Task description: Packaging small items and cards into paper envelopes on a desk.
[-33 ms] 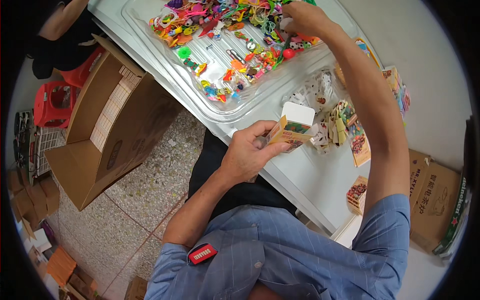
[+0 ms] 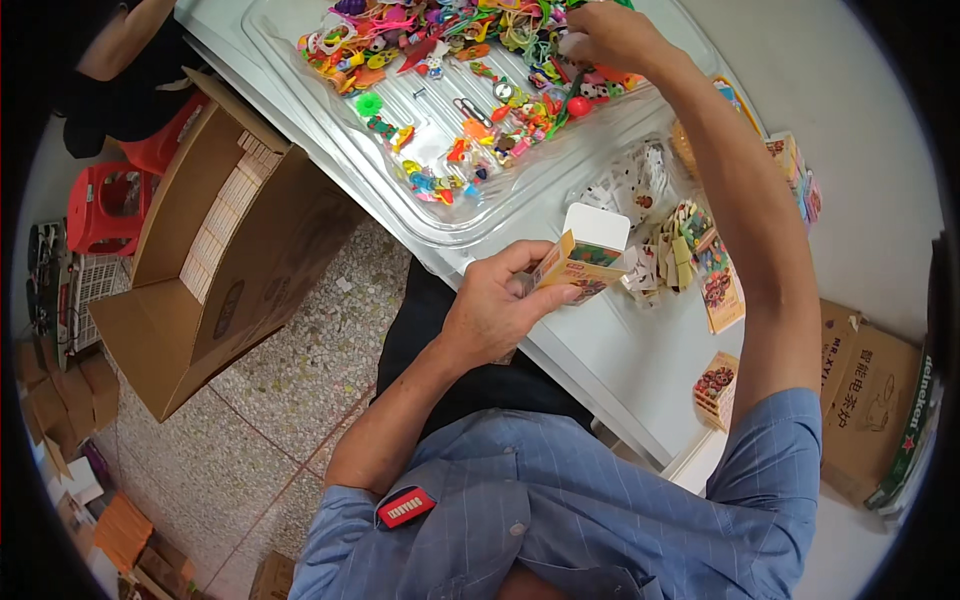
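My left hand (image 2: 497,312) is closed round a small yellow printed carton (image 2: 580,268) in front of me. The carton is tilted and its white top flap stands up. At the far right of the clear plastic tray (image 2: 440,232), my right hand (image 2: 615,38) reaches into a heap of small colourful plastic toys (image 2: 470,45). Its fingers are bent downward; a whitish bit shows beside them, but what they hold is hidden. A red ball-shaped toy (image 2: 578,107) lies just below that hand.
Clear bags of small pieces (image 2: 640,180) and a pile of printed packets (image 2: 675,250) lie right of the tray. Another small carton (image 2: 716,390) is near the table edge. A large cardboard box (image 2: 270,260) holding rows of cartons, and red stools (image 2: 105,210), stand left. Another person's arm (image 2: 125,40) shows.
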A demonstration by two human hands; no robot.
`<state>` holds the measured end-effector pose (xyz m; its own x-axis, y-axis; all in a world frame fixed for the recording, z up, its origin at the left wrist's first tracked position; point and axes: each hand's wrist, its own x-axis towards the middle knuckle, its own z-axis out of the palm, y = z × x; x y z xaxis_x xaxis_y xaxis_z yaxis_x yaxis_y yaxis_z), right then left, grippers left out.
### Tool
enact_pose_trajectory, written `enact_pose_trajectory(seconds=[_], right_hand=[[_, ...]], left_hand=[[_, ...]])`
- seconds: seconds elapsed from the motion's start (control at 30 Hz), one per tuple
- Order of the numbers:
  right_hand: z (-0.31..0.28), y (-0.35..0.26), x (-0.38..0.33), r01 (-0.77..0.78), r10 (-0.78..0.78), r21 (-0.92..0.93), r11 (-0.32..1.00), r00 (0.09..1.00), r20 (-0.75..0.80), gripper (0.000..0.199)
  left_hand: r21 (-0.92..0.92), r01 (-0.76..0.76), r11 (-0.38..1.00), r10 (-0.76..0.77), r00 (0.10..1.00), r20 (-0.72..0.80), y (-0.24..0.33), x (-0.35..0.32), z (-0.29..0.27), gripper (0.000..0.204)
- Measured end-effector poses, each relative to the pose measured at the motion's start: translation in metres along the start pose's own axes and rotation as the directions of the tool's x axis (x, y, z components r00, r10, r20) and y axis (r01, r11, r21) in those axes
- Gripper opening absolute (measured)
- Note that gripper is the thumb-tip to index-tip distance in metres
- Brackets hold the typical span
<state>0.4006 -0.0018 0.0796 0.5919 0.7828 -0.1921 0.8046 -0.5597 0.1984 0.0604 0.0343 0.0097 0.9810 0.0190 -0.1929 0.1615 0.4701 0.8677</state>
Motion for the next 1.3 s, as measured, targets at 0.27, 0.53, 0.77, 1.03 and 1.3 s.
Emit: enact_pose_trajectory(seconds=[0.27,0.53,0.77,1.03,1.3], right_hand=[[-0.023,0.020,-0.042,0.133,0.052,0.782,0.609,0.977,-0.206,0.032],[-0.064,-0.006,-0.154,0.057,-0.127,0.983,0.177,0.991,-0.034,0.024],[-0.053,-0.049,-0.201,0.150,-0.272,0.899,0.411,0.962,-0.036,0.016],[-0.063,-0.063,-0.210,0.256,-0.308,0.745,0.616,0.949,-0.072,0.018],[-0.067,-0.078,-0.198,0.287,-0.426,0.694,0.660,0.904,0.031,0.021]], left_hand=[[-0.163,-0.060,0.985,0.064,0.998,0.017,-0.002,0.009,0.001,0.038],[-0.141,-0.129,0.982,0.126,0.992,-0.027,0.001,0.004,0.008,0.038],[-0.008,-0.136,0.991,0.136,0.990,-0.049,-0.002,-0.006,0.008,0.040],[-0.008,-0.125,0.992,0.124,0.990,-0.064,-0.001,-0.012,0.007,0.039],[0.089,-0.130,0.988,0.136,0.988,-0.066,-0.003,-0.008,-0.011,0.039]])
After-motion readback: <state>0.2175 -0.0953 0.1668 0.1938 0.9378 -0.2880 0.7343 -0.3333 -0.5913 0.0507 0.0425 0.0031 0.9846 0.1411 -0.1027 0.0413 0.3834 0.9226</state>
